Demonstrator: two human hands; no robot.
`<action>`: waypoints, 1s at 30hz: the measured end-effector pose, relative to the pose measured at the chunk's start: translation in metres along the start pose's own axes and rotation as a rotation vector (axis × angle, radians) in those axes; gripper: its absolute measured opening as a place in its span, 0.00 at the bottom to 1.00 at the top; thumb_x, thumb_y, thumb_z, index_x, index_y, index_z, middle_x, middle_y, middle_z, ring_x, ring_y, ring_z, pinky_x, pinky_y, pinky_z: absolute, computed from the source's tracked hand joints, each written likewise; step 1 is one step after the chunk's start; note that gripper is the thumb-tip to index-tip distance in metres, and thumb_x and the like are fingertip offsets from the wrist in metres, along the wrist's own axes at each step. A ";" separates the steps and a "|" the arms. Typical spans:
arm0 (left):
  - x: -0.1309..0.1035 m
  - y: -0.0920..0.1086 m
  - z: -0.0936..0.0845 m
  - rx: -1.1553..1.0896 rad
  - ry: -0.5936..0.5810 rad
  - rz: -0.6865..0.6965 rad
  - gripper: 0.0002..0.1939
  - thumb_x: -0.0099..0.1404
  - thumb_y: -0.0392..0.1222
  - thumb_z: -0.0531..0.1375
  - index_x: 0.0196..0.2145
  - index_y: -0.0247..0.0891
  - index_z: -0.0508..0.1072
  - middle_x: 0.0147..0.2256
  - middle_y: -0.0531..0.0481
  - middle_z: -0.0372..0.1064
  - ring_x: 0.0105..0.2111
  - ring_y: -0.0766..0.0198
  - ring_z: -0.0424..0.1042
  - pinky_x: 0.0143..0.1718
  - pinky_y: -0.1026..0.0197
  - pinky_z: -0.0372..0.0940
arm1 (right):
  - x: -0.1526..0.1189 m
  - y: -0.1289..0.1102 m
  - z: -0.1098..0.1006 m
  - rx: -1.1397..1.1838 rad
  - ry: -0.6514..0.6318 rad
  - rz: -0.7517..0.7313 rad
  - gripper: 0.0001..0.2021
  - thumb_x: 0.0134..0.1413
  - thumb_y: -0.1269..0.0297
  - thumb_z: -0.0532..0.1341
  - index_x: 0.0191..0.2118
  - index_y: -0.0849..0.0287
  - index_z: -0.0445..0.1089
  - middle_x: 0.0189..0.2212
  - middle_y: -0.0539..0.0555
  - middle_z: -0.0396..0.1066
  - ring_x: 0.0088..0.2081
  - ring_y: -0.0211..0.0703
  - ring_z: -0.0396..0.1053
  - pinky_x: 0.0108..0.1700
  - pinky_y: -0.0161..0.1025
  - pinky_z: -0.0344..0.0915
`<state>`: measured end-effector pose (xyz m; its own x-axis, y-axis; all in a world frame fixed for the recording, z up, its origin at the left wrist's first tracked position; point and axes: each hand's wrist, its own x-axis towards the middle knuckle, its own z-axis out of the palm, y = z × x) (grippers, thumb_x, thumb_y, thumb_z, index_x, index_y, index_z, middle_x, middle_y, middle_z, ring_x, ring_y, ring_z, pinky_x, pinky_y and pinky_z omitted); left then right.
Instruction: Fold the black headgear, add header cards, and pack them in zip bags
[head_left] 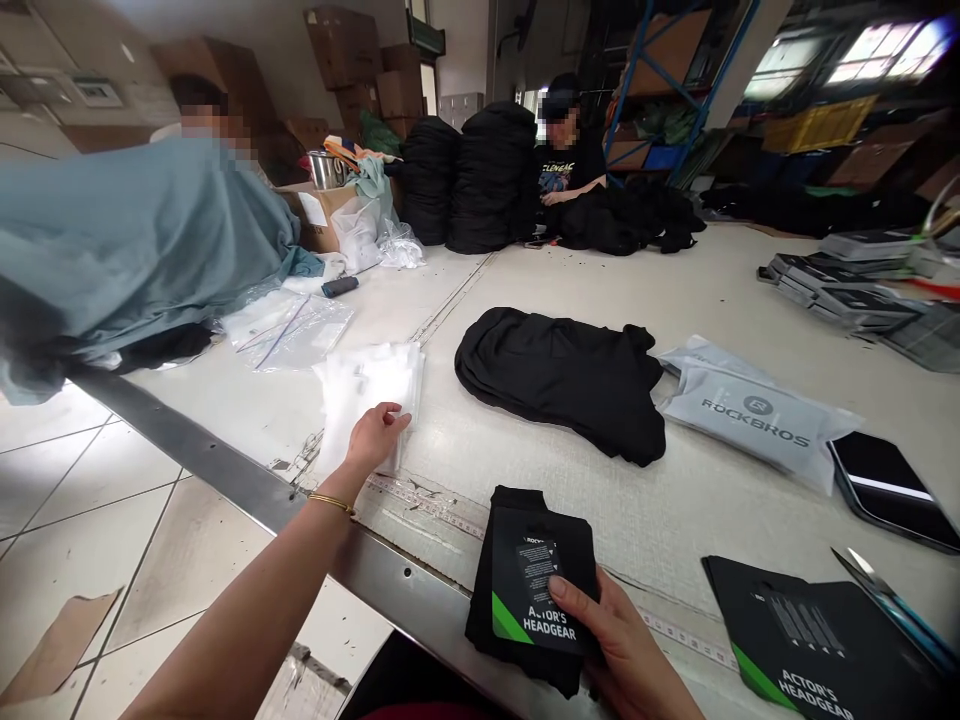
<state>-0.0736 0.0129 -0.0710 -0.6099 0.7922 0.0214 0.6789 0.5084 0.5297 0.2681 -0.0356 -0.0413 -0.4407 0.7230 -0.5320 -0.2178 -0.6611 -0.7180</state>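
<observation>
My left hand (381, 436) rests over a stack of frosted white plastic bags (360, 385), its fingers curled together at the right edge of the top one. Near the table's front edge, my right hand (611, 625) grips folded black headgear (514, 505) with a black and green cardboard label (541, 590) on its front. The thumb presses on the label, which reads "ACTOR'S HEADGEAR". Beyond lies a flat pile of black fabric pieces (559, 375). To its right are packed frosted bags (757, 410) printed "ROCKBROS".
More labels (795, 630), scissors (889, 600) and a phone (896, 490) lie at the right. Packed goods (832, 290) sit farther back. Tall black fabric stacks (491, 180) stand near a co-worker (566, 160); another person sits behind blue-grey cloth (150, 230). A metal edge (225, 470) borders the table.
</observation>
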 end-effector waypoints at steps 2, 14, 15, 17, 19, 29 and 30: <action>0.000 -0.001 0.001 0.010 0.003 0.009 0.19 0.61 0.56 0.52 0.44 0.44 0.69 0.34 0.52 0.71 0.33 0.63 0.70 0.34 0.64 0.62 | -0.002 0.000 0.001 -0.017 -0.017 -0.013 0.24 0.38 0.57 0.69 0.43 0.61 0.69 0.34 0.56 0.75 0.32 0.46 0.72 0.38 0.43 0.67; -0.001 0.010 -0.001 0.195 0.013 0.012 0.23 0.60 0.59 0.51 0.46 0.41 0.67 0.42 0.42 0.70 0.39 0.51 0.70 0.37 0.55 0.62 | -0.022 0.005 -0.014 0.111 -0.087 -0.020 0.20 0.39 0.59 0.69 0.40 0.63 0.72 0.35 0.57 0.74 0.32 0.43 0.70 0.36 0.39 0.66; 0.000 0.010 -0.001 0.202 0.007 0.007 0.24 0.60 0.59 0.51 0.46 0.41 0.67 0.43 0.42 0.70 0.39 0.51 0.70 0.37 0.54 0.63 | -0.023 0.006 -0.015 0.114 -0.096 -0.024 0.20 0.39 0.59 0.69 0.40 0.63 0.72 0.34 0.57 0.74 0.32 0.43 0.70 0.36 0.38 0.66; 0.003 0.008 0.000 0.212 -0.004 -0.003 0.22 0.61 0.56 0.50 0.46 0.41 0.67 0.43 0.41 0.70 0.39 0.50 0.70 0.37 0.53 0.62 | -0.024 0.008 -0.019 0.114 -0.144 -0.021 0.19 0.40 0.59 0.69 0.39 0.64 0.72 0.33 0.57 0.74 0.32 0.43 0.71 0.36 0.38 0.65; 0.006 0.005 0.000 0.210 -0.022 -0.006 0.21 0.62 0.55 0.48 0.45 0.41 0.67 0.42 0.42 0.70 0.39 0.51 0.71 0.37 0.54 0.62 | -0.024 0.011 -0.023 0.117 -0.207 -0.014 0.19 0.42 0.60 0.68 0.39 0.66 0.72 0.32 0.58 0.74 0.32 0.42 0.71 0.36 0.37 0.65; 0.010 -0.001 -0.002 0.231 -0.061 -0.031 0.24 0.60 0.62 0.50 0.45 0.44 0.66 0.45 0.47 0.68 0.40 0.52 0.69 0.39 0.53 0.62 | -0.020 0.017 -0.027 0.215 -0.274 -0.081 0.18 0.42 0.65 0.68 0.41 0.70 0.71 0.33 0.60 0.74 0.34 0.42 0.71 0.40 0.38 0.63; 0.010 0.000 -0.002 0.233 -0.053 -0.034 0.23 0.60 0.61 0.51 0.45 0.45 0.66 0.45 0.48 0.68 0.40 0.53 0.69 0.39 0.54 0.61 | -0.020 0.017 -0.027 0.223 -0.270 -0.087 0.19 0.42 0.65 0.68 0.41 0.70 0.71 0.33 0.60 0.74 0.34 0.42 0.71 0.41 0.38 0.63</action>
<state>-0.0812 0.0202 -0.0690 -0.6159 0.7868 -0.0410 0.7381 0.5944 0.3191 0.2964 -0.0562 -0.0549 -0.6198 0.7190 -0.3146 -0.4359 -0.6487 -0.6238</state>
